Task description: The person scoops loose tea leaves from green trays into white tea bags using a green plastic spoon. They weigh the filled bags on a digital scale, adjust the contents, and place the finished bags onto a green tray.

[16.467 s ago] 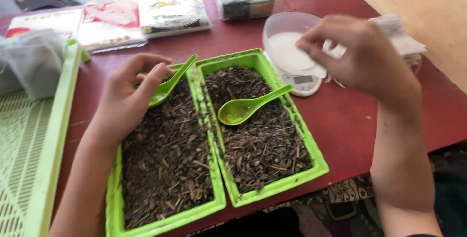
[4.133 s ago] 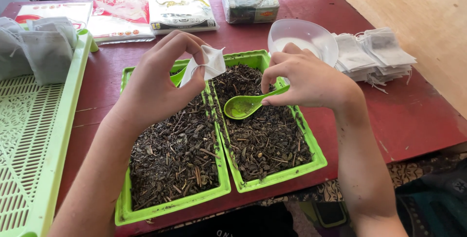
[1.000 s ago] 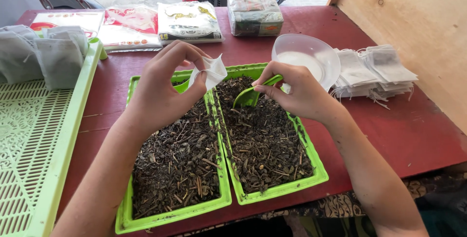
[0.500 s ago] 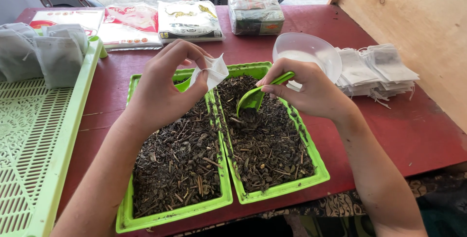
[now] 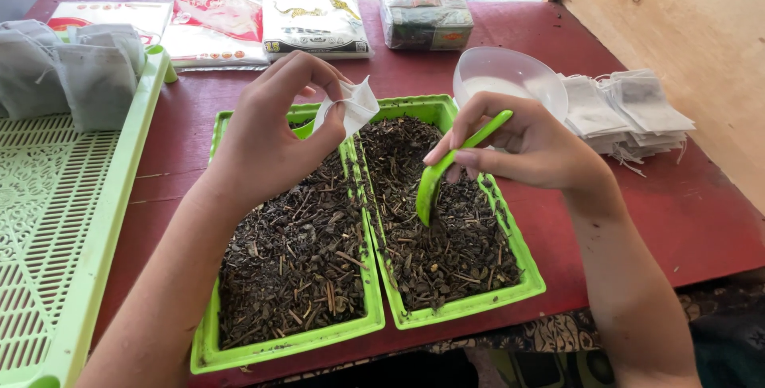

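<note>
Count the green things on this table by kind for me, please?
Small trays of dried leaves: 2, left and right
Spoon: 1, in the right hand
Big slotted tray: 1
Total: 4 green things

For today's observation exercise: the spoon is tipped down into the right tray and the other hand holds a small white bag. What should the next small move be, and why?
Probably scoop and lift: the green spoon in the right hand has its bowl dipped into the dried leaves of the right tray, while the left hand pinches the white bag just above.
</note>
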